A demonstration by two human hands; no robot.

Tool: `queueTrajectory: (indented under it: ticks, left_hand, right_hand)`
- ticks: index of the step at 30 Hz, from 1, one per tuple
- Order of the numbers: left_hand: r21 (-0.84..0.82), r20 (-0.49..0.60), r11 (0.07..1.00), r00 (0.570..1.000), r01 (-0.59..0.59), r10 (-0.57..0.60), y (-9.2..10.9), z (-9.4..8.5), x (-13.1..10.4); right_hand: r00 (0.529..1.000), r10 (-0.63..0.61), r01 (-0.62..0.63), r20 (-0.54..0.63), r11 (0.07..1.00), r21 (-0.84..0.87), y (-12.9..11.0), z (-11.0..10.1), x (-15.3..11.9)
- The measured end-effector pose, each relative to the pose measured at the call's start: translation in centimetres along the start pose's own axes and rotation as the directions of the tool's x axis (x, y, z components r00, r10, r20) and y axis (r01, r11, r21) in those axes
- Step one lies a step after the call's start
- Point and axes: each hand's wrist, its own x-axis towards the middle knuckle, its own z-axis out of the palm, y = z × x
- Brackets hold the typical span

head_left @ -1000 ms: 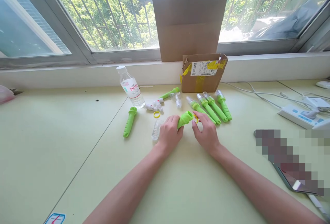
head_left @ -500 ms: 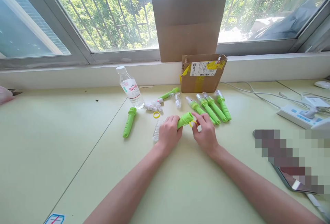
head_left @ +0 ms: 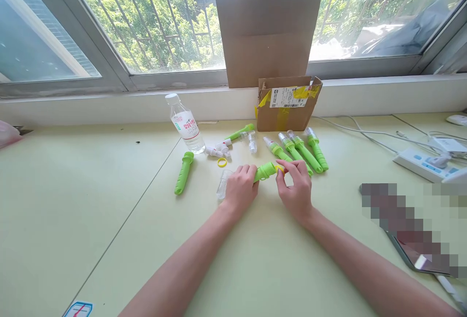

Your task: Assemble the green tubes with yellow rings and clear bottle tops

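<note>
My left hand (head_left: 241, 186) is wrapped round a green plastic handle (head_left: 265, 171), its threaded end pointing right. Between thumb and forefinger, my right hand (head_left: 296, 185) pinches a yellow ring (head_left: 279, 168) at the mouth of that threaded end. Whether the ring is around the threads or only touching them I cannot tell. Just left of my left hand lies a clear ribbed plastic cap (head_left: 223, 184). A second yellow ring (head_left: 222, 162) lies flat on the table. Another green handle (head_left: 184, 173) rests farther left.
Several green handles with clear caps (head_left: 301, 150) lie right of centre. Behind my hands are small white and clear parts (head_left: 219, 149) and a green piece (head_left: 241, 132). A water bottle (head_left: 186, 125), cardboard box (head_left: 282, 113), power strip (head_left: 419, 164) and phone (head_left: 408, 251) surround the work.
My right hand has raised the yellow ring from below the handle's threaded end to its mouth. The handle has tilted to point more directly right, still in my left hand.
</note>
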Motion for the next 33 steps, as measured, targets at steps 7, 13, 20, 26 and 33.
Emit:
queueTrajectory:
  ticks: [7,13,20,26,33]
  left_hand:
    - [0.045,0.045,0.997,0.998,-0.056,0.054,-0.18,0.02,0.02]
    - [0.052,0.073,0.997,0.996,-0.059,0.055,-0.23,-0.08,0.04]
    - [0.052,0.075,0.997,0.995,-0.064,0.060,-0.27,0.07,0.06]
    - [0.045,0.077,0.997,0.995,-0.061,0.058,-0.23,0.00,0.04]
    - [0.044,0.071,0.997,0.996,-0.058,0.055,-0.15,-0.07,0.03]
  right_hand:
    - [1.000,-0.012,0.012,-0.006,1.000,0.023,-0.08,0.01,0.03]
    - [1.000,0.009,-0.010,0.009,0.999,0.049,-0.25,-0.03,-0.01]
    - [0.997,0.021,-0.031,0.072,0.989,0.144,-0.04,-0.01,-0.10]
    - [0.996,-0.071,0.065,0.061,0.993,0.096,-0.32,-0.06,-0.19]
    - [0.995,-0.088,0.085,0.055,0.994,0.063,-0.45,-0.05,-0.23]
